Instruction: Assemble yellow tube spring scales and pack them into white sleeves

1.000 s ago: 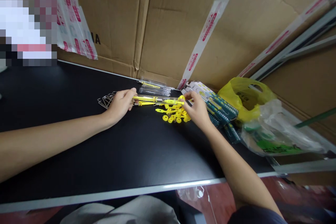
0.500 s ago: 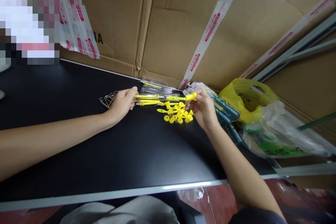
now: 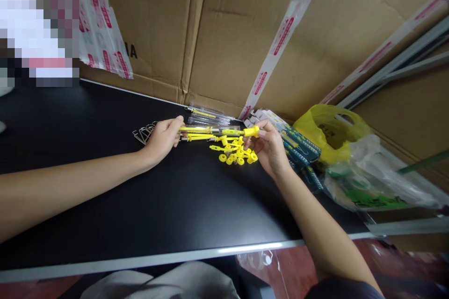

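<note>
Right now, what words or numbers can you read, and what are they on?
"A", in black on the cardboard; letters left of it partly taped over.
Red labels on the tape: too small to read.
Yellow bag, dark print: too blurred.
Clear bag, black marks on green: too blurred.
Teal boxes, print: too small.

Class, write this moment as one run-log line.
left hand: holds clear tube | right hand: pinches yellow piece near tube's end | black table: loose yellow pieces
</note>
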`<state>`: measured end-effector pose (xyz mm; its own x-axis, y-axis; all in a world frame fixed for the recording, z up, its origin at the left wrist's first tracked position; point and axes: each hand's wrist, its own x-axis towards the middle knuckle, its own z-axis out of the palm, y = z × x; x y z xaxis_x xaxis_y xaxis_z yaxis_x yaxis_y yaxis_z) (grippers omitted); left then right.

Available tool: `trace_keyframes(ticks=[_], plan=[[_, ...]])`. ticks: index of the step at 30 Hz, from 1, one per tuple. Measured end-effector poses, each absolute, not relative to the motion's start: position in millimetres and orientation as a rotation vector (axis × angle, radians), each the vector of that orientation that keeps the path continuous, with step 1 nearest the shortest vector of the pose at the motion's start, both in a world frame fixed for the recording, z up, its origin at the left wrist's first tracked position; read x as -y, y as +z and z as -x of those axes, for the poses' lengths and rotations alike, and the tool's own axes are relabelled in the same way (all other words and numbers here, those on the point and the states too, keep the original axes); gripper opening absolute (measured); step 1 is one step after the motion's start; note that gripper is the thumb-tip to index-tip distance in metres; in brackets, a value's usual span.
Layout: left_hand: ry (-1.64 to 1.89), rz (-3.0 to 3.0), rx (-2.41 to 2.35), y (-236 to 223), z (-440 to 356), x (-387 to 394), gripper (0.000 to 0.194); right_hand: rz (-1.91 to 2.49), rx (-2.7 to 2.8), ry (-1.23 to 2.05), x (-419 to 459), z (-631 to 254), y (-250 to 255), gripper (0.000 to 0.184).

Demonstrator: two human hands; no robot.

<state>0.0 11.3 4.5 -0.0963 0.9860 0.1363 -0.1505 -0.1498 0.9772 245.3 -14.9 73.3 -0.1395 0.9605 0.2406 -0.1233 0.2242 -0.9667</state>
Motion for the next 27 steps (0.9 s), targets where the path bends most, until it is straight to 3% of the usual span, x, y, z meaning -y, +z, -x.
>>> trace_keyframes(ticks=[27], plan=[[1.439, -1.238, -1.101, -2.6, 3.2, -13.7, 0.031, 0.889, 1.532, 1.038, 11.2, -248.6, 64.1, 0.021]])
